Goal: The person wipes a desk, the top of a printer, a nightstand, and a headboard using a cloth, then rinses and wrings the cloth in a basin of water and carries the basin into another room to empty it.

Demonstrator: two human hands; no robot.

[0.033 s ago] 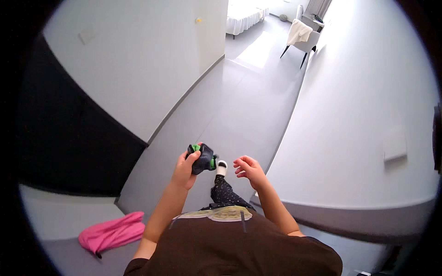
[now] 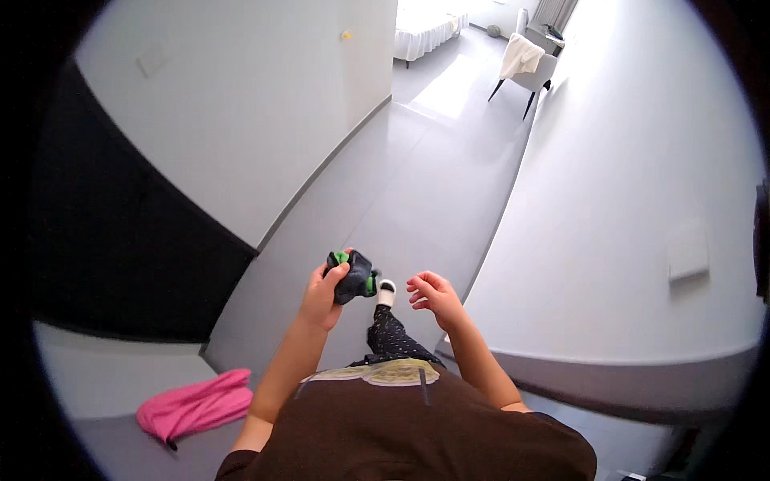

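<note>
My left hand [image 2: 325,290] is closed around a small dark grey bundle with bright green parts [image 2: 353,278]. It looks like folded cloth, but its exact kind cannot be made out. The thumb presses on its near side, by a green patch, and another green strip shows at its right end. To the right, apart from the bundle, my right hand [image 2: 433,294] is held in the air with loosely curled, separated fingers and nothing visible in them. Between and below the hands show my white shoe [image 2: 387,293] and dark speckled trousers [image 2: 391,335].
A pink cloth [image 2: 196,405] lies at the lower left. White walls [image 2: 265,104] flank the grey floor [image 2: 401,184] of a passage, with a black panel [image 2: 128,232] at left. Beyond stand a chair [image 2: 536,78] draped with a white cloth [image 2: 520,56] and a bed [image 2: 429,32].
</note>
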